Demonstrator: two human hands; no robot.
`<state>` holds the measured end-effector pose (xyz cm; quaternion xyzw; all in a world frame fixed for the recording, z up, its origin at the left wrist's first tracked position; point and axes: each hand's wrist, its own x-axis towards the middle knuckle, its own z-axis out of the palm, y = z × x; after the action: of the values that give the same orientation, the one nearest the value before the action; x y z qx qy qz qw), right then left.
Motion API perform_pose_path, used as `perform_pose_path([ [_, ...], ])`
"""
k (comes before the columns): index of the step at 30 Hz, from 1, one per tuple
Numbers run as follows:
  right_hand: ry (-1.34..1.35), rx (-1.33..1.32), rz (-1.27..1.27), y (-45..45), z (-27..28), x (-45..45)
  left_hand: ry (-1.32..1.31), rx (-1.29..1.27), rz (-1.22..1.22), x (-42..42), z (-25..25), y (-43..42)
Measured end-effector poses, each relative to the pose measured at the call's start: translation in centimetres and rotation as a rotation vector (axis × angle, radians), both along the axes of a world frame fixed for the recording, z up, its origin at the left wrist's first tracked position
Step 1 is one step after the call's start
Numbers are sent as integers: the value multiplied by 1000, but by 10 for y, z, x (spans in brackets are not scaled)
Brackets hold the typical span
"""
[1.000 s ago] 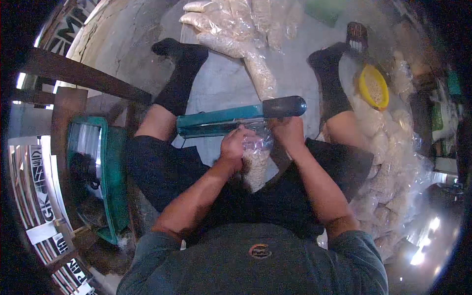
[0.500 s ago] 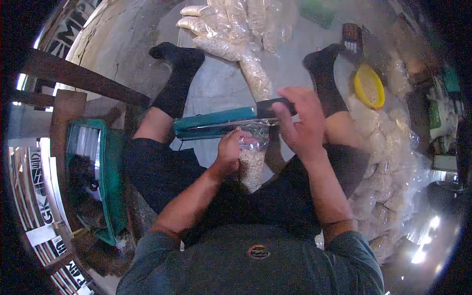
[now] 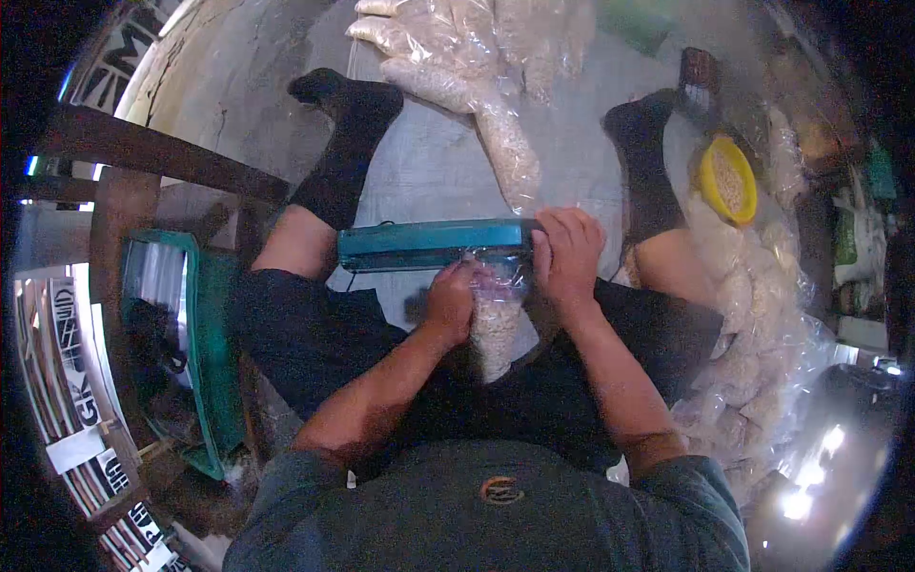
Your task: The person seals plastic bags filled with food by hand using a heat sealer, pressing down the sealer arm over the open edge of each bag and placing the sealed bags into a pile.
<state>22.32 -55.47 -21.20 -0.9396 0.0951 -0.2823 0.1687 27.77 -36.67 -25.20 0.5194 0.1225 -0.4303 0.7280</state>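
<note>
My left hand (image 3: 451,300) is closed on the upper part of a clear plastic bag (image 3: 494,334) filled with pale, puffed-looking pieces. The bag hangs between my thighs, its mouth up at the near edge of a teal bag sealer (image 3: 429,242). The sealer lies crosswise between my legs, its arm lowered over its base. At its right end, my right hand (image 3: 569,255) wraps round the dark end of the arm and presses on it. The bag's top edge is hidden at the sealer.
Filled clear bags (image 3: 448,81) lie on the floor beyond the sealer. More filled bags (image 3: 748,334) are heaped at my right. A yellow bowl (image 3: 727,181) of pale pieces rests by that heap. A green crate (image 3: 198,353) and wooden beams (image 3: 162,157) stand at my left.
My right hand has come down from raised, spread fingers to a closed hold on the sealer's end. The sealer's arm has dropped onto its base. My left hand keeps the bag.
</note>
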Motion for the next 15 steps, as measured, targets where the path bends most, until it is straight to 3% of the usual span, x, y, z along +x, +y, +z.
perform_pose_path([
  [2,53,24,-11,1,-9,1,54,52,81,-1,-22,-2],
  [6,-49,35,28,-1,-22,9,-19,55,32,-1,-13,6],
  [8,-79,-4,-18,-2,-32,12,-1099,350,-341,-1,-35,18],
  [9,-66,-3,-11,-2,-33,13,-1085,353,-336,-4,-33,16],
  [10,-68,-1,-15,-2,-33,15,-737,227,-214,-7,-25,10],
  [11,-70,1,-23,-2,-34,16,-554,161,-163,-5,-17,7],
  [14,-87,-26,-41,-3,-40,18,-9,98,-116,5,1,4],
  [15,-71,-25,-45,-4,-41,17,6,99,-121,4,-6,6],
])
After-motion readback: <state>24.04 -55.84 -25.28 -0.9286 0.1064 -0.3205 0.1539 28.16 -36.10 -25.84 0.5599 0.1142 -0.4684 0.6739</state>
